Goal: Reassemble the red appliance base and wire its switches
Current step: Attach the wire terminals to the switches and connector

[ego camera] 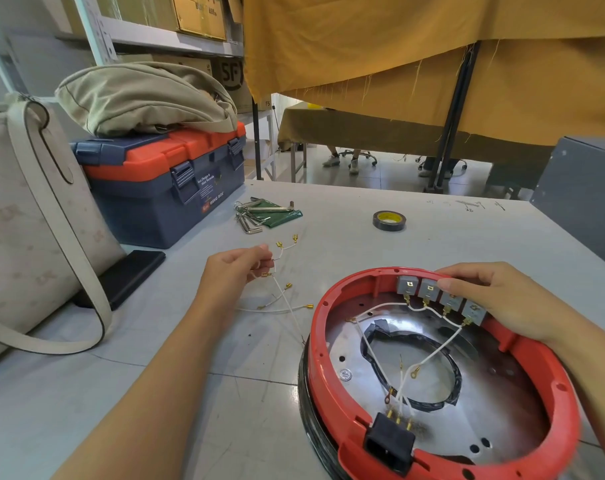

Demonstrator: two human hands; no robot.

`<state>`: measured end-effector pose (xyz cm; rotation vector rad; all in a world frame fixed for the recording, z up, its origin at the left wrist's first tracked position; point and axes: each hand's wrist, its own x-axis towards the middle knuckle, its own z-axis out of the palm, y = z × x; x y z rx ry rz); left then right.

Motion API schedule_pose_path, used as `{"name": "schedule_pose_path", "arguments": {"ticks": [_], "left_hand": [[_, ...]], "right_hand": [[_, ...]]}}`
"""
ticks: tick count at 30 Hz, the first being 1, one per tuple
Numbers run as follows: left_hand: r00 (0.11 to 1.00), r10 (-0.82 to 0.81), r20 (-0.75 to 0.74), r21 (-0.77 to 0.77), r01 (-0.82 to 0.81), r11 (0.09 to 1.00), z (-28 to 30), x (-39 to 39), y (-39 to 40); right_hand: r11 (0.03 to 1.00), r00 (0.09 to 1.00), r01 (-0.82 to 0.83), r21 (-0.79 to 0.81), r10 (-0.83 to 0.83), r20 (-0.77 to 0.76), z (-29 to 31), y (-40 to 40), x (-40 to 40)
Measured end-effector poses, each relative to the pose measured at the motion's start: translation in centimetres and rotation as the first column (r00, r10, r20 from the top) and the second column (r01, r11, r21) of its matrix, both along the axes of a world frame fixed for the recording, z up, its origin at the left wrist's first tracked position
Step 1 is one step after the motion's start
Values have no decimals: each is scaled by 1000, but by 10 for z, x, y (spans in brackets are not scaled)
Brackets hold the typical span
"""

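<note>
The red appliance base lies open side up on the grey table, a shiny metal plate inside it. Several grey switches sit in a row along its far inner rim, linked by white wires with brass terminals. A black power socket is set in the near rim. My right hand rests on the far rim with fingers over the switches. My left hand pinches a bundle of loose white wires with brass connectors, lifted off the table to the left of the base.
A blue and orange toolbox with a beige bag on it stands at the back left. A white handbag and a black phone lie at the left. Hex keys and a tape roll lie behind.
</note>
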<state>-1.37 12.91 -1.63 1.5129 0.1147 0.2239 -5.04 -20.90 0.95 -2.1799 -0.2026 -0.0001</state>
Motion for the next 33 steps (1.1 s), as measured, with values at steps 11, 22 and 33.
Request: {"name": "schedule_pose_path", "arguments": {"ticks": [11, 22, 33], "left_hand": [[991, 60, 123, 96, -72, 993, 5, -5, 0], [990, -4, 140, -59, 12, 998, 7, -4, -4], [987, -121, 105, -13, 123, 992, 15, -15, -18]], "right_hand": [[1000, 1000, 2, 3, -2, 7, 2, 2, -2], [1000, 1000, 7, -11, -7, 1, 2, 1, -2], [1000, 1000, 22, -22, -22, 6, 0, 0, 0]]}}
